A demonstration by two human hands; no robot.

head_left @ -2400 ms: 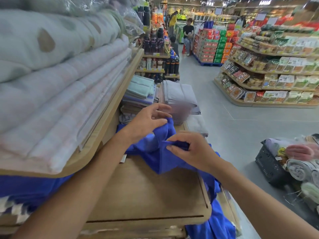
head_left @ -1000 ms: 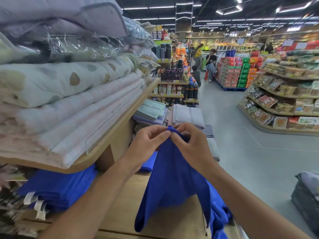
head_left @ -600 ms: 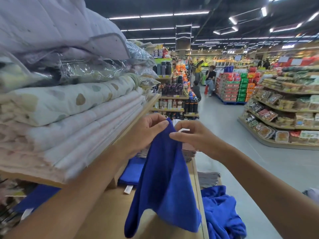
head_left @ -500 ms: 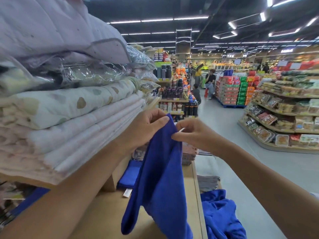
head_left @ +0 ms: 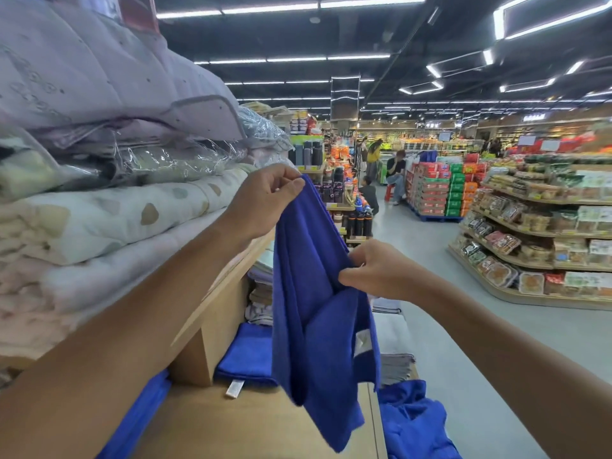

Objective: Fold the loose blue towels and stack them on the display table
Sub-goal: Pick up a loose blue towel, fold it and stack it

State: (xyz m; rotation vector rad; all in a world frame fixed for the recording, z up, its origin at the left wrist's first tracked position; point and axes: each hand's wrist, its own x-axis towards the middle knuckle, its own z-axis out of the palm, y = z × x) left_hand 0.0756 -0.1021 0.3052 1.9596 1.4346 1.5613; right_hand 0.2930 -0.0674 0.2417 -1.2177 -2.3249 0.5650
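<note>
The left hand (head_left: 265, 202) pinches the top corner of a blue towel (head_left: 314, 342), which hangs in the air above the wooden surface (head_left: 231, 429). The right hand (head_left: 377, 270) pinches its right edge lower down. Best to run that hand to the matching corner and pull the edge taut before folding.

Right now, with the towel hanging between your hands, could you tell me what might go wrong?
The blue towel hangs from fingertip pinches by the left hand and right hand, so it might slip. It hangs bunched, so the fold may come out uneven. The loose blue heap at the display table edge could slide to the floor.
</note>
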